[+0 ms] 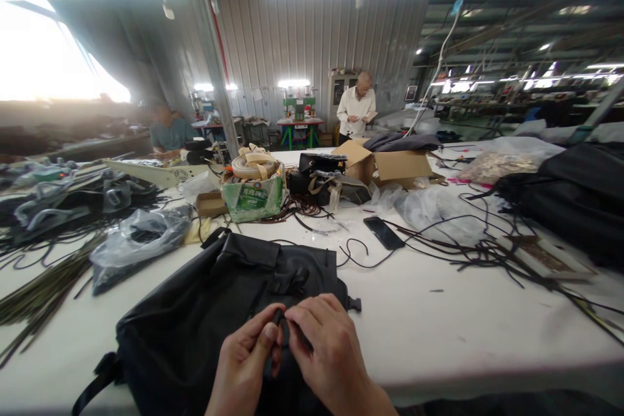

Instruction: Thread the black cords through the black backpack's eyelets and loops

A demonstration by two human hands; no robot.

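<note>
Room: workshop hall with corrugated metal wall and strip lights; a person in a white shirt (357, 107) stands far off, another person (168, 130) sits beyond the bench's far left corner.
Bench (439, 331): white top, bare along the near right edge.
Black bag (195, 318): lies flat at the near edge, left of the middle, directly under both hands.
Small dark piece (279, 324): sits on the bag's top face between the fingertips; strap end or zip pull, cannot tell.
Left hand (244, 364): closed, thumb and forefinger pinching the small dark piece.
Right hand (331, 351): closed, fingers curled, tips meeting the left hand's on the same piece.
Step in hand (judgement): fine two-handed work on a fitting of the bag, in mid-grip, not finished.
Next move calls for (judgement): a steady pinch from both sides and the bag kept from sliding toward the near edge.
Phone (383, 233): face up mid-bench, well apart from the hands.
Loose cords (478, 253): spread toward the right edge.
Green carton (253, 198), cardboard box (390, 166): along the far side.
</note>
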